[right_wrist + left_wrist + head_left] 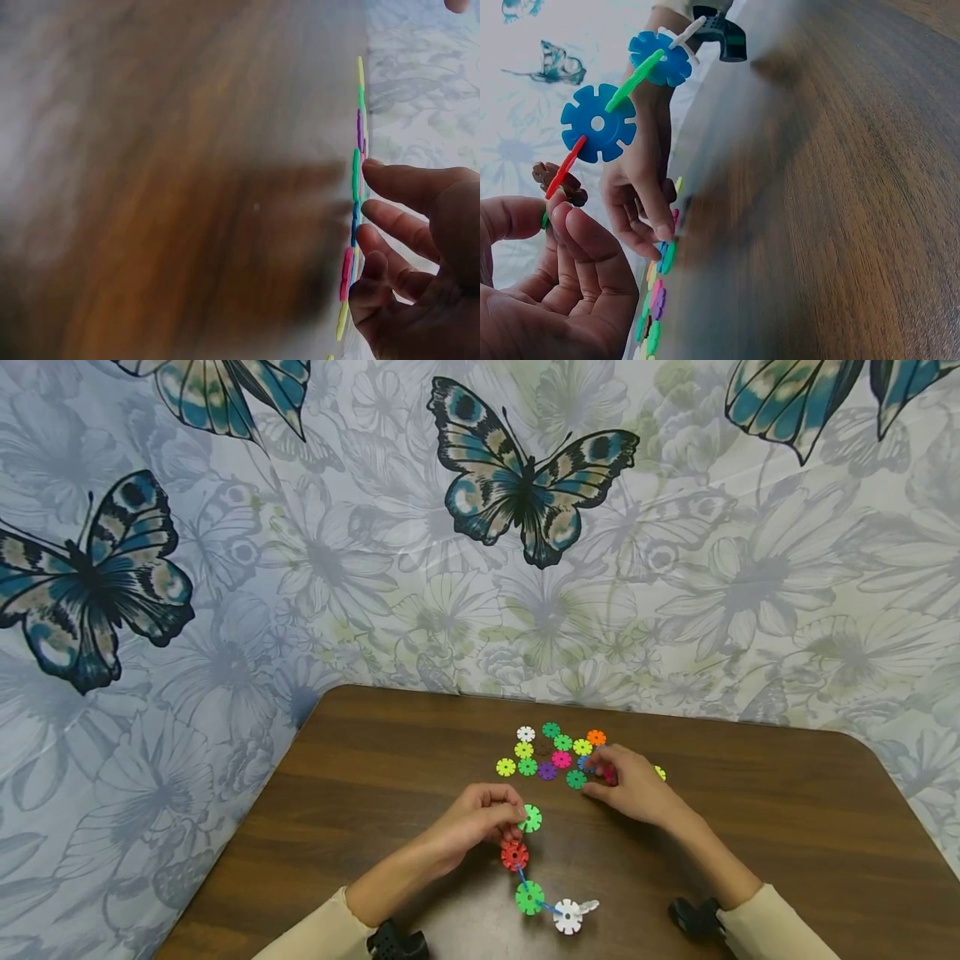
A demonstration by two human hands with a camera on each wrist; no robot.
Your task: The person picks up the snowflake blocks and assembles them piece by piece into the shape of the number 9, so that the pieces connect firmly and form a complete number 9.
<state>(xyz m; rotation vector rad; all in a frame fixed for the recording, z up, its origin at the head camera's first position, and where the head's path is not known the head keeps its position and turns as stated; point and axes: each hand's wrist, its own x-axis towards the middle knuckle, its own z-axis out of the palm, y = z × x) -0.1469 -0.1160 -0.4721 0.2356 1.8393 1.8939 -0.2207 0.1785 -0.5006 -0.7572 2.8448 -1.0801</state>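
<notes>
My left hand (480, 822) pinches a green notched disc (532, 818) at one end of a chain of interlocked plastic discs. Below it hang a red disc (514, 856), another green disc (529, 897) and a white disc (567, 917). Blue discs (598, 124) slot crosswise between these, and a brown disc (564, 184) sits close to the fingertips in the left wrist view. My right hand (633, 785) reaches over the loose discs, thumb and fingers spread apart. Its fingertips are right at a blue disc (355, 223) and a green disc (356, 174), partly covering a dark pink disc (611, 774).
Several loose discs lie flat toward the far side of the brown wooden table (390, 743), among them a purple disc (548, 770), an orange disc (596, 737) and a white one (526, 734). Behind the table hangs a butterfly-patterned cloth (465, 610).
</notes>
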